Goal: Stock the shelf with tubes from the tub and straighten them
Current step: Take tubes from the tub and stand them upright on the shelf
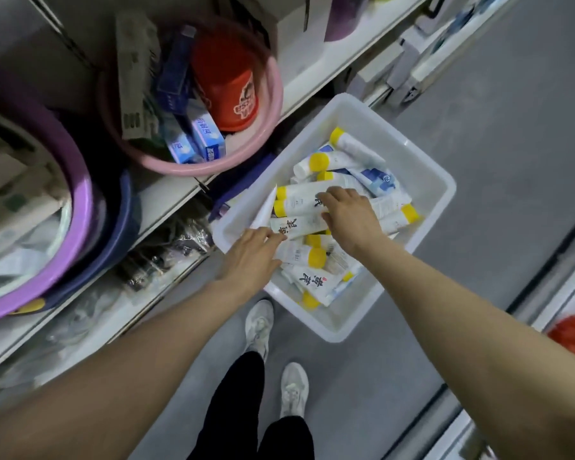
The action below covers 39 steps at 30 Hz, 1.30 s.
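Both arms reach down into the white tub [422, 207] on the floor beside the shelf [166, 197]. The left hand [249, 257] has its fingertips on a white tube [299, 227] lying atop the heap; the right hand [349, 210] curls over the same bundle, grip closed around the tubes. The pile of yellow-capped tubes is loose and crossed, so lifting several at once could spill strays back or onto the floor. Fingers underneath are hidden, so I cannot count what is held. Farther off, the pink basin [273, 104] is blurred and crowds the shelf.
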Available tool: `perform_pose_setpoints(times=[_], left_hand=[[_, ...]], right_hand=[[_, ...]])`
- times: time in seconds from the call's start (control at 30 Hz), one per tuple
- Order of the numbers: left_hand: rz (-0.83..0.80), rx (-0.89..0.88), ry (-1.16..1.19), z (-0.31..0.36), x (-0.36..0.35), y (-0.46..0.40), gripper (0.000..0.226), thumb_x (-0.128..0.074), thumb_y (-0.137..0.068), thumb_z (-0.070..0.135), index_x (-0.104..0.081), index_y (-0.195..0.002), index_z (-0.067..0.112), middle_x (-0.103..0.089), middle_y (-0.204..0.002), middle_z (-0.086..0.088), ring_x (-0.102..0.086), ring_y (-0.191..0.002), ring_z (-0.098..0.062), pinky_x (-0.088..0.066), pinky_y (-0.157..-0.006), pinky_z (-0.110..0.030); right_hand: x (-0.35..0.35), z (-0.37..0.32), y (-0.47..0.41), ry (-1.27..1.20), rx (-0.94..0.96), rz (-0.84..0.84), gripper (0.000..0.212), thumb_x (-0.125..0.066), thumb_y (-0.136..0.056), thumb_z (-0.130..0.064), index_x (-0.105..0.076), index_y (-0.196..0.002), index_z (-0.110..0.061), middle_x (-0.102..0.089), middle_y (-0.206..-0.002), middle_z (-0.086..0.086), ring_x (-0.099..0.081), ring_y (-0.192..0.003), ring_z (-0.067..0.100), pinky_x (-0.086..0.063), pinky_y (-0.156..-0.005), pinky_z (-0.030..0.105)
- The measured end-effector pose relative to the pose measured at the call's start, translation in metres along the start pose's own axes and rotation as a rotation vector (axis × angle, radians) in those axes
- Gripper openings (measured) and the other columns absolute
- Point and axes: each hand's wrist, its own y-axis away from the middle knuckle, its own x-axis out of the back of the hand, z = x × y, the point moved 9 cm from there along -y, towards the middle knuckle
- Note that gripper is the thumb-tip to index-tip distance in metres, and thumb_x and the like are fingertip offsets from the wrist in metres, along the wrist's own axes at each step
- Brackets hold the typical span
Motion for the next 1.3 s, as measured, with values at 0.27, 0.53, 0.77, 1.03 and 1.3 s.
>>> perform_pose_setpoints(times=[0.27,0.53,0.77,1.03,1.3], left_hand=[[-0.118,-0.020,0.033,-0.012,-0.040,-0.027,0.053,-0.061,-0.090,0.030,-0.043,-0.140,0.026,-0.045,-0.134,0.001,-0.042,-0.121,-0.024,-0.041,-0.096,-0.036],[-0.132,-0.060,-0.038,-0.002,-0.044,-0.040,0.052,-0.061,-0.088,0.021,-0.046,-0.138,0.021,-0.048,-0.137,-0.001,-0.040,-0.125,-0.024,-0.040,-0.095,-0.036],[-0.157,-0.036,0.071,-0.004,-0.032,-0.038,0.052,-0.067,-0.085,0.031,-0.040,-0.127,0.014,-0.055,-0.122,-0.011,-0.051,-0.110,-0.028,-0.043,-0.082,-0.036],[-0.080,0.020,0.276,0.010,-0.010,-0.043,0.084,-0.062,-0.088,0.029,-0.005,-0.148,0.044,-0.044,-0.135,-0.007,-0.055,-0.110,-0.034,-0.046,-0.086,-0.042],[-0.230,0.090,0.296,-0.003,-0.037,-0.046,0.060,-0.037,-0.093,0.001,-0.043,-0.141,0.036,-0.049,-0.139,-0.007,-0.047,-0.125,-0.025,-0.037,-0.094,-0.027]], right_hand=[[-0.046,-0.022,-0.051,0.129,0.152,-0.081,0.046,-0.065,-0.083,-0.018,-0.053,-0.128,-0.016,-0.054,-0.127,0.007,-0.047,-0.117,0.033,-0.033,-0.095,0.043],[-0.037,-0.007,-0.039,0.136,0.064,-0.104,0.054,-0.054,-0.084,-0.013,-0.042,-0.137,-0.014,-0.054,-0.114,0.017,-0.054,-0.099,0.035,-0.037,-0.080,0.041],[-0.021,0.033,-0.005,-0.026,-0.073,-0.203,0.056,-0.036,-0.097,-0.014,-0.026,-0.147,-0.036,-0.044,-0.109,0.015,-0.055,-0.079,0.035,-0.042,-0.065,0.039],[-0.015,0.052,0.017,0.155,-0.032,-0.246,0.071,-0.070,-0.080,-0.010,-0.041,-0.140,-0.034,-0.039,-0.129,0.010,-0.042,-0.117,0.032,-0.041,-0.075,0.037],[-0.047,0.048,0.036,0.246,0.139,-0.241,0.043,-0.048,-0.093,-0.013,-0.044,-0.134,-0.028,-0.041,-0.137,0.000,-0.030,-0.134,0.028,-0.038,-0.095,0.038]])
